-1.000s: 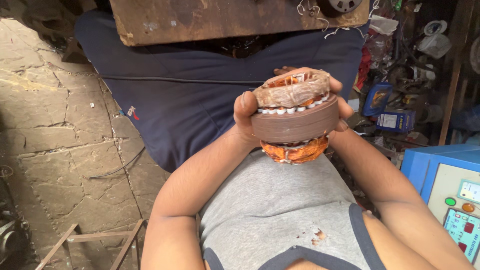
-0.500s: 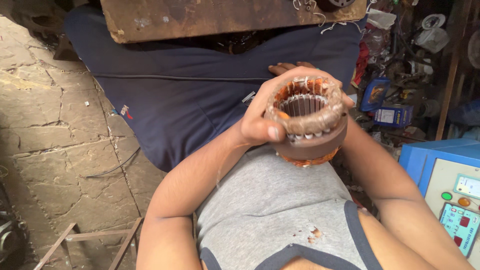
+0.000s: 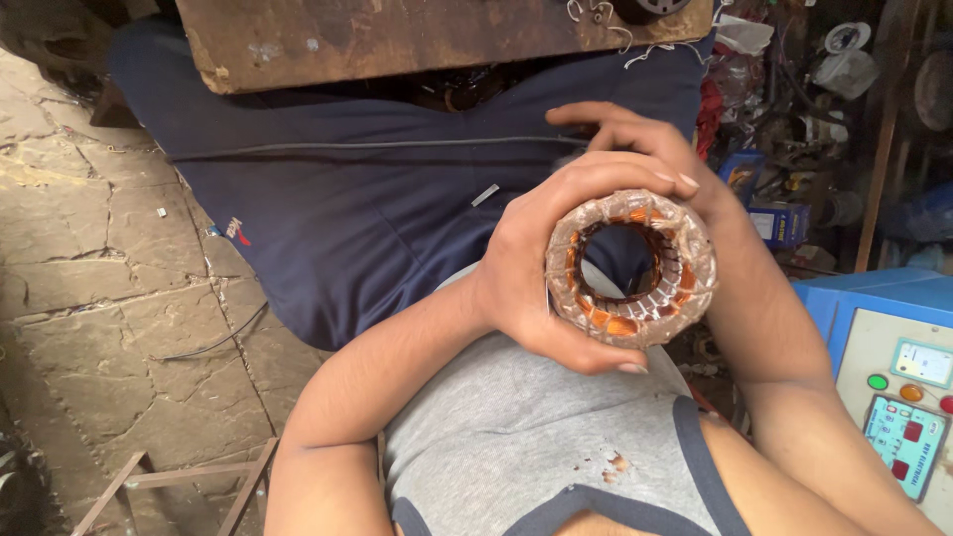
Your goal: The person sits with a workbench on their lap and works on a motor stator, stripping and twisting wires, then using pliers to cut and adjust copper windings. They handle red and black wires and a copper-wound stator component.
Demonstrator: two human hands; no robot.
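Stator [image 3: 630, 268], bore facing up, being cupped by left hand [image 3: 526, 283] at nine o'clock and right hand [image 3: 645, 149] at twelve; slackening fingers risk denting its copper windings.

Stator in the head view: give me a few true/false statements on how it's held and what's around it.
1. Both hands hold the stator. True: left hand wraps its side, right hand is behind it.
2. The stator's bore faces the camera. True.
3. The stator rests on the wooden board. False: it is held up over the lap, apart from the board.
4. The blue machine stands at the person's left. False: it is at the right.
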